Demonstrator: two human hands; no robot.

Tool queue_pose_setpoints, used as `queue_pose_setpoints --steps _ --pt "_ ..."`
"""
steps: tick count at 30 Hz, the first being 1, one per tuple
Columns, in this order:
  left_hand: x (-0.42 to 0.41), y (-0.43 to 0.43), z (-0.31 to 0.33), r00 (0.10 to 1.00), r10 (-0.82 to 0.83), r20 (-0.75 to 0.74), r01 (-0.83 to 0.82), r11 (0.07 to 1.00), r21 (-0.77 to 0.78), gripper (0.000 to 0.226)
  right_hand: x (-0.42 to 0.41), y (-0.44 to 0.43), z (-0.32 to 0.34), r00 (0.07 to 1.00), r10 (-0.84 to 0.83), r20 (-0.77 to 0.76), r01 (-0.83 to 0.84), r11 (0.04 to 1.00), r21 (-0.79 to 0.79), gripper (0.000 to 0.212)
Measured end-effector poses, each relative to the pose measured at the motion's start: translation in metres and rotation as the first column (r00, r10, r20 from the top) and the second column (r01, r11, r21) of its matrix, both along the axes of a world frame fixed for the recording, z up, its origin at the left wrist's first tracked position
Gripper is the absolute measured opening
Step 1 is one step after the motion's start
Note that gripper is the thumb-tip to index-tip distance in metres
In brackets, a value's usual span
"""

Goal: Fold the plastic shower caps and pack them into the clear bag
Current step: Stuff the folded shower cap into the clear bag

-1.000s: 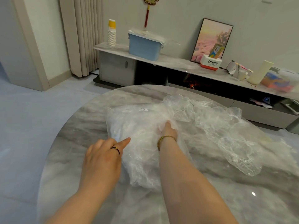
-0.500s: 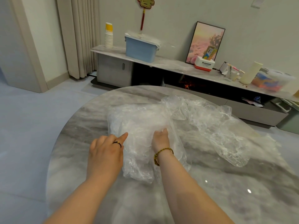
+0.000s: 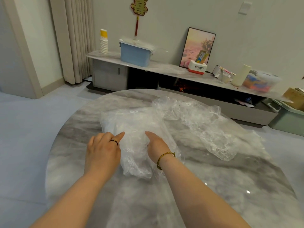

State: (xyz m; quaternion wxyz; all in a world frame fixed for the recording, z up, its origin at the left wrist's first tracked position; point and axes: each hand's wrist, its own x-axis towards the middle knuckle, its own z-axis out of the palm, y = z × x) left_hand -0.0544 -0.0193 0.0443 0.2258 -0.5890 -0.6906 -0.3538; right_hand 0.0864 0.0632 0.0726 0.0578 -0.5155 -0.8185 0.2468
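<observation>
Two hands: both reach forward over the round marble-patterned table (image 3: 230,186); one lies on each side of the near end of the clear bag (image 3: 131,122)
Left hand (image 3: 102,151): back upward, at the bag's left side; index finger (image 3: 120,134) stretched out with its tip at the bag's film; remaining fingers bent downward with tips hidden; whether they pinch any film cannot be told
Left hand detail: dark ring (image 3: 114,142) on one finger
Right hand (image 3: 156,145): set against the bag's near right part; thumb (image 3: 148,133) extended away from the person; fingers hidden behind the hand and sunk into the film; grip or plain pressure cannot be told
Right wrist detail: braided bracelet (image 3: 164,157)
Clear bag position: flat on the table, left of centre, long axis running away from the person; bulging with crumpled clear film; open end not distinguishable
Bag marking: small white label (image 3: 134,111) near its far end; print too small to read
Loose shower caps (image 3: 205,127): crumpled transparent heap on the table, right of the bag and touching its far right side; individual caps cannot be counted
Background unit: low sideboard (image 3: 164,68) along the far wall
Items on sideboard: stack of paper cups (image 3: 103,41) at the left end; blue lidded box (image 3: 134,53) beside it; framed picture (image 3: 197,46) leaning on the wall; white and red carton (image 3: 198,69) marked Panasonic in front of the picture
Wall and window: red and gold ornament (image 3: 139,5) hanging above the blue lidded box; beige curtain (image 3: 74,38) at the left
</observation>
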Motion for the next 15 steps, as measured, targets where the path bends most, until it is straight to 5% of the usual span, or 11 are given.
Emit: queue_pose_setpoints --steps 8,15 --pt "-0.005 0.004 -0.012 0.999 0.025 0.046 -0.024 0.999 -0.034 0.031 0.016 -0.014 0.006 0.932 0.275 0.236 -0.333 0.907 0.259 0.066" --pt "0.001 -0.002 -0.002 0.992 -0.003 0.129 0.013 0.997 -0.071 0.045 0.053 -0.035 0.001 0.912 0.399 0.090 -0.370 0.712 0.597 0.040"
